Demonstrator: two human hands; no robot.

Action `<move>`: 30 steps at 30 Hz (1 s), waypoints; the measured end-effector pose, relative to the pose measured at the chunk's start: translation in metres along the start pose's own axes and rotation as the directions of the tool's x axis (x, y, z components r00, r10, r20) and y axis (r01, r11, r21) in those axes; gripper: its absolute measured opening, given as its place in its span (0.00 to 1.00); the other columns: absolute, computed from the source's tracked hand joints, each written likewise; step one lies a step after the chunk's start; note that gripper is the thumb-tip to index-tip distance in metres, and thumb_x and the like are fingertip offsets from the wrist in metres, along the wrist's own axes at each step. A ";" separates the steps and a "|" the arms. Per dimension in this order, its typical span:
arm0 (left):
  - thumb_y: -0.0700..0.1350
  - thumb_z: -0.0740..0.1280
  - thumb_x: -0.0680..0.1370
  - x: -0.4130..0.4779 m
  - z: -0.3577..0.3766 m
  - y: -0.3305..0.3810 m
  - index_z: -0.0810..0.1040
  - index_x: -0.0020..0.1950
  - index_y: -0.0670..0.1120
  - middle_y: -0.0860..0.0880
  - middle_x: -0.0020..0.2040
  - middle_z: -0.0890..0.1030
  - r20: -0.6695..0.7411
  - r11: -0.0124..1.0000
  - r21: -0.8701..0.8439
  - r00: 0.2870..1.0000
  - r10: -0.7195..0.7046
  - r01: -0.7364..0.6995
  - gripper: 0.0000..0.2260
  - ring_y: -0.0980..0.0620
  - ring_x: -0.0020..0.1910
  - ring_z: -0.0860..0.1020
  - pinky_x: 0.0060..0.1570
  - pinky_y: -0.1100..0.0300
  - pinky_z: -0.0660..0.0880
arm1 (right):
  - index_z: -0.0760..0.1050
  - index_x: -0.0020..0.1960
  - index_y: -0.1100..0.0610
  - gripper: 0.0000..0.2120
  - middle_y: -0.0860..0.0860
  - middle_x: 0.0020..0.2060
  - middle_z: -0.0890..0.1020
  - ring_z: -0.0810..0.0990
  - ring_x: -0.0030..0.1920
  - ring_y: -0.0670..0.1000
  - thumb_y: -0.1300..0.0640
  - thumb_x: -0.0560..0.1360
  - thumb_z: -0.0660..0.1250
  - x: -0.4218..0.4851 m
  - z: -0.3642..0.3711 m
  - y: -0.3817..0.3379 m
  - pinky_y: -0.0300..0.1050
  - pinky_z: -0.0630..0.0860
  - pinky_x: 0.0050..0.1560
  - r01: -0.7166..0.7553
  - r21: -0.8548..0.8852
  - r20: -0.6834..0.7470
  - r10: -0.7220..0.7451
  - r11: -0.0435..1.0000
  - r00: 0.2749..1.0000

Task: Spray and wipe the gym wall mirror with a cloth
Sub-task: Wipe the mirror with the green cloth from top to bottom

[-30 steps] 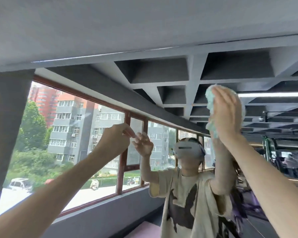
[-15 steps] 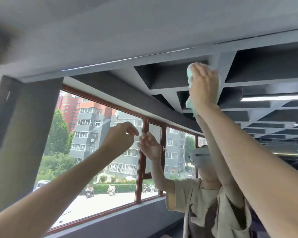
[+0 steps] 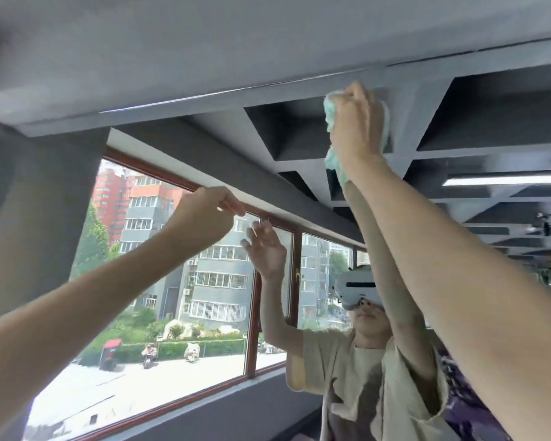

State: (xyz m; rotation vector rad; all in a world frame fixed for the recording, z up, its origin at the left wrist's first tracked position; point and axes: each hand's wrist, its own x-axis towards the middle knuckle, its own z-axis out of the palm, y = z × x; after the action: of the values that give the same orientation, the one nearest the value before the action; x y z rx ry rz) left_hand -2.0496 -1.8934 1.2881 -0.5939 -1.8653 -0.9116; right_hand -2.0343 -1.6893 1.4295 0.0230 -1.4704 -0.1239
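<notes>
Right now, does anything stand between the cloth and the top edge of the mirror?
Nothing visible does. The right hand holds the cloth against the mirror just under its top edge; the left hand is lower, off to the left.

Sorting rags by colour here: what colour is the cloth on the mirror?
The cloth is pale mint green, seen in the head view, held by the right hand.

Pale green cloth (image 3: pixel 331 117); red-brown window frame (image 3: pixel 252 313); beige shirt (image 3: pixel 372 377) with dark print.

I am in a big gym room: the wall mirror (image 3: pixel 299 405) shows long windows (image 3: pixel 178 313) and a grey boxy ceiling (image 3: pixel 490 122).
</notes>
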 end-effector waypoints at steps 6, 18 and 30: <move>0.33 0.57 0.73 0.025 -0.003 -0.041 0.80 0.45 0.49 0.50 0.51 0.81 0.089 0.990 -0.138 0.995 0.036 -0.023 0.16 0.52 0.49 0.77 0.37 0.68 0.70 | 0.78 0.40 0.53 0.18 0.51 0.37 0.76 0.76 0.36 0.54 0.68 0.56 0.60 -0.062 0.028 -0.061 0.47 0.71 0.35 0.380 -0.158 0.124 -0.363 0.911 0.923; 0.35 0.61 0.72 0.034 -0.028 -0.080 0.80 0.49 0.45 0.51 0.48 0.79 0.164 0.953 -0.271 0.969 0.183 -0.134 0.11 0.59 0.40 0.74 0.33 0.69 0.66 | 0.78 0.61 0.57 0.20 0.56 0.52 0.78 0.76 0.50 0.59 0.71 0.72 0.66 -0.051 0.018 -0.052 0.55 0.75 0.51 0.145 -0.193 0.081 -0.131 0.970 0.988; 0.33 0.57 0.72 0.051 -0.038 -0.129 0.79 0.49 0.45 0.49 0.53 0.80 0.102 0.983 -0.131 0.985 0.142 -0.129 0.14 0.53 0.48 0.75 0.45 0.64 0.69 | 0.72 0.65 0.55 0.22 0.51 0.63 0.75 0.69 0.66 0.54 0.59 0.74 0.50 -0.010 0.097 -0.114 0.51 0.62 0.69 0.066 -0.105 -0.070 -0.074 0.992 0.995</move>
State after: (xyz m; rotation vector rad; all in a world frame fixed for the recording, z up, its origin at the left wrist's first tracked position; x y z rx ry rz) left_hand -2.1441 -2.0012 1.3008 -0.8531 -1.8503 -0.9246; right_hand -2.1393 -1.7960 1.4191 -0.0040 -1.3887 -0.2530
